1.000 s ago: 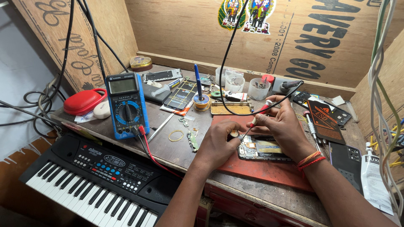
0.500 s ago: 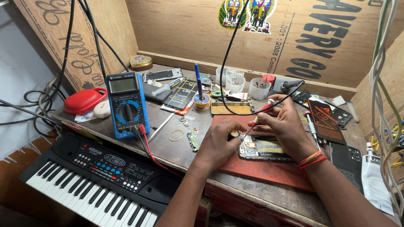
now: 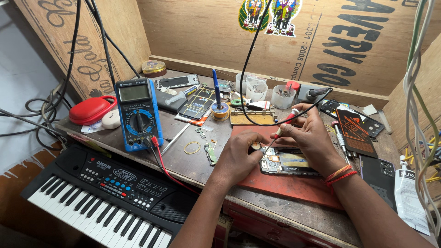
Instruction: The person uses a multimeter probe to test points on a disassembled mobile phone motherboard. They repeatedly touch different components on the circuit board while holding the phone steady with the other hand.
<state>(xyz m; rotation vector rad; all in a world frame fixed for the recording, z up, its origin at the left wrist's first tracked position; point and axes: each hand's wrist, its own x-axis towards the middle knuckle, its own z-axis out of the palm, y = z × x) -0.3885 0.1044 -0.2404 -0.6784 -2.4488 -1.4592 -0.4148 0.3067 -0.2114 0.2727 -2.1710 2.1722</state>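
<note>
Opened phone (image 3: 287, 163): back off, board and battery bare, flat on red mat (image 3: 294, 188) at the bench's front edge. Right hand (image 3: 310, 138): closed around probe (image 3: 281, 131), tip down on the board's upper left corner. Left hand (image 3: 239, 156): fingers pinched on a small piece, too small to identify, at that same corner. Meter (image 3: 138, 115): leads attached, standing to the left. Loose board (image 3: 210, 154): on bench (image 3: 179, 158), not fitted. Judged mid-repair; reassembly outstanding.

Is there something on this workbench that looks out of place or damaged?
The opened phone under both hands has no back cover, so its inner parts show. A black electronic keyboard lies at the bench's front edge, odd among repair tools.
</note>
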